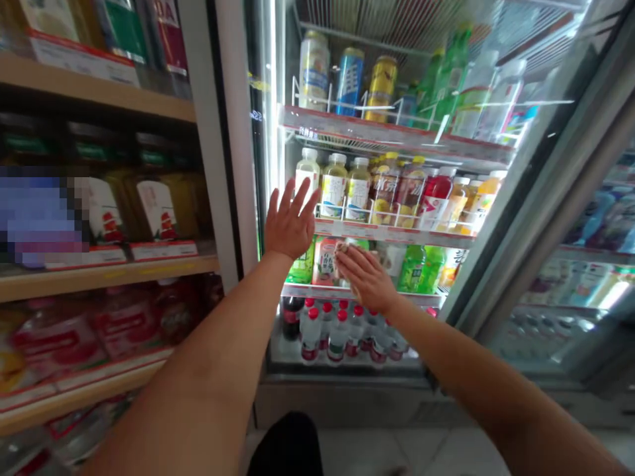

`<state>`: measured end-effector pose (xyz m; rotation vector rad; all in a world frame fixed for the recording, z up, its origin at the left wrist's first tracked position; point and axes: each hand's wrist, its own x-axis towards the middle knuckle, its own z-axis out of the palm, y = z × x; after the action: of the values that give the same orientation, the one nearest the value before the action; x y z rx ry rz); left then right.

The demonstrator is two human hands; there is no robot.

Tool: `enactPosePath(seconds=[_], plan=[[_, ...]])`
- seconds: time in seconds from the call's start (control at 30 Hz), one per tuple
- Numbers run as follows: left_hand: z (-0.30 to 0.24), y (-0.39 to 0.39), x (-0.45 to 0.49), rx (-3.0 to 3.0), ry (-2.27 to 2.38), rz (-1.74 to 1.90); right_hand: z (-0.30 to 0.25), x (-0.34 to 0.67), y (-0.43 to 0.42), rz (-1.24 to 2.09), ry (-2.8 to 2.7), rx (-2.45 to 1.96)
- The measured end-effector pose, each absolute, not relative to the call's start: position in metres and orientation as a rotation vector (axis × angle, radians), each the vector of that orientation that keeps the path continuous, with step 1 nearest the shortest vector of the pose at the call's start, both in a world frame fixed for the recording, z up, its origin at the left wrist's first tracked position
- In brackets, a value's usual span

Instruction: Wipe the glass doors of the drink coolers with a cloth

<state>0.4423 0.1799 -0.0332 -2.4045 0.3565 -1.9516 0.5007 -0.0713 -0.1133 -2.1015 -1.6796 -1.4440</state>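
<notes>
An open drinks fridge (258, 198) stands in front of me with several shelves of bottles. My left hand (290, 221) is raised with its fingers spread, open and holding nothing, just in front of the pale yellow bottles (333, 185) on the second shelf. My right hand (364, 274) is lower, at the third shelf, fingers together over a small brownish thing that I cannot make out, close to a pink carton (325, 261) and green bottles (414, 268).
The fridge's glass door (536, 165) stands swung open on the right. Cans and green bottles (449, 76) fill the top shelf, red-capped bottles (337, 330) the bottom one. A wooden shelf unit (99, 271) with packaged bottles stands to the left.
</notes>
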Motion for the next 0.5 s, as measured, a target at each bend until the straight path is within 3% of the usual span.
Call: enactPosePath(seconds=[0.17, 0.27, 0.4, 0.5], plan=[[-0.034, 0.182, 0.447, -2.379, 0.370, -1.946, -0.063, 0.508, -0.071, -1.701, -1.304, -2.049], [-0.036, 0.183, 0.449, -2.306, 0.349, -1.950, -0.063, 0.509, -0.060, -1.706, -1.228, -2.012], [-0.036, 0.182, 0.448, -2.365, 0.335, -1.928, -0.104, 0.498, -0.051, -1.577, -1.698, -2.048], [-0.035, 0.182, 0.448, -2.442, 0.343, -1.914, -0.105, 0.497, -0.052, -1.446, -1.888, -2.097]])
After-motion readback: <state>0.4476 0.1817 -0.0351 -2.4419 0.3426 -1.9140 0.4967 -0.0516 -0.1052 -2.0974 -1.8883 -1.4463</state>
